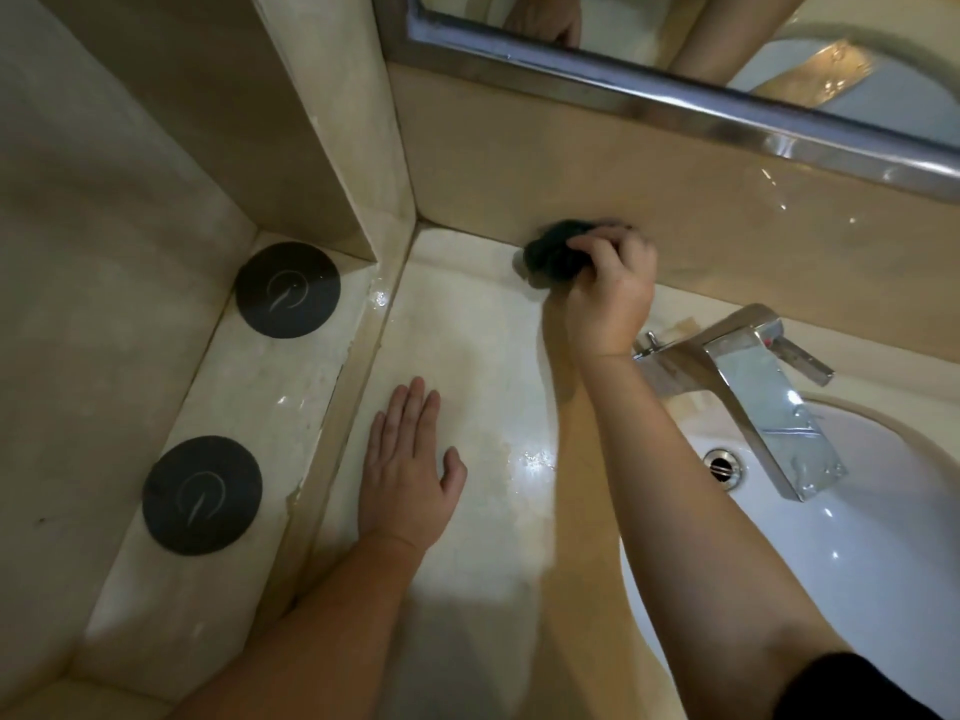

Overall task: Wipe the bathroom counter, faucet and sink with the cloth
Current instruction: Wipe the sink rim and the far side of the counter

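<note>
Two dark grey round discs, one farther [287, 290] and one nearer [202, 495], are sitting apart on the pale raised stone ledge [270, 407] at the far left. Just beside the ledge, the left hand [410, 465] is lying palm down on the glossy cream marble counter [467, 330], its fingers straight and close together and its thumb spread out to the side, holding nothing. Further right and at the back, the bunched dark cloth [553, 254] is pressing into the seam where the counter is meeting the beige wall panel [727, 220]. The right hand [610, 293] is gripping this cloth from above, its fingers curled tightly over the wad. Right of that forearm, the angular chrome faucet [769, 397] is reaching out over the white oval ceramic sink [883, 537], near a round metal opening [723, 464] in the basin wall. Above, a metal-framed mirror [675, 103] is running along the wall.
</note>
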Available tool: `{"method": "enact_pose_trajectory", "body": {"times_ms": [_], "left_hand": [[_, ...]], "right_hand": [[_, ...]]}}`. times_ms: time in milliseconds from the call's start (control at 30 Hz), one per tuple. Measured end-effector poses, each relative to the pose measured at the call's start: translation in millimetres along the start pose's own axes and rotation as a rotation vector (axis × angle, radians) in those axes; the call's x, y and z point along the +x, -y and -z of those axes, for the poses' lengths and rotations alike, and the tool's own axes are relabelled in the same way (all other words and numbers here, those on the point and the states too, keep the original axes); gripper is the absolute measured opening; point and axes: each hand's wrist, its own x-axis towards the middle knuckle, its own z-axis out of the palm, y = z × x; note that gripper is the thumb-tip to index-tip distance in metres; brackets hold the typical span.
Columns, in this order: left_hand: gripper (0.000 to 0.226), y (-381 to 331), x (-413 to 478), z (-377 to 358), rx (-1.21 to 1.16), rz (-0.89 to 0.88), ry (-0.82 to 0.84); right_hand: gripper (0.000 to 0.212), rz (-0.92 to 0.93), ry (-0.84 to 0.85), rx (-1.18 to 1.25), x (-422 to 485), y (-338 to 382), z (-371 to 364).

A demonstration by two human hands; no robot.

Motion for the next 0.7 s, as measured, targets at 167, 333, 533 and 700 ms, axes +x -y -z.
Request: {"method": "enact_pose_trajectory", "body": {"times_ms": [167, 333, 533, 700], "left_hand": [[0.064, -0.3, 0.3, -0.8, -0.006, 0.003, 0.007], [0.063, 0.8, 0.8, 0.2, -0.007, -0.003, -0.006], [0.063, 0.5, 0.6, -0.6, -0.024, -0.005, -0.013], [0.064, -0.4, 0.3, 1.2, 0.016, 0.002, 0.010]], "right_hand": [[0.035, -0.030, -0.405, 0.102, 29.9, 27.3, 34.4], [0.039, -0.164, -0.265, 0.012, 14.1, 15.6, 19.9], [0.040, -0.359, 0.101, -0.050, -11.8, -7.8, 5.1], [0.036, -0.135, 0.000, 0.220, 3.6, 62.5, 13.6]]}}
